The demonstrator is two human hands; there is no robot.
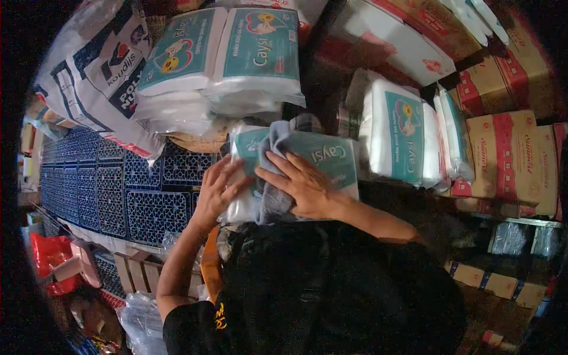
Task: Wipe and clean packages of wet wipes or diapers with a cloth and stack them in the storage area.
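Observation:
In front of my body lies a clear plastic-wrapped pack (337, 160) with a teal label and white contents, probably soft tissues or wipes. My left hand (216, 192) grips its left end, fingers bent over the edge. A grey-blue cloth (277, 204) lies bunched across the pack's top. My right hand (305, 186) holds this cloth against the wrapping, its fingers stretched over the folds. Just beyond are stacked similar packs (260, 50), and another upright pack (405, 133) stands to the right.
A white printed sack (106, 77) leans at the far left beside dark blue plastic lattice crates (157, 216). Red and brown cartons (503, 157) are piled on the right, with a white-sided carton (390, 44) behind. A pink object and red bag (53, 254) sit at the lower left.

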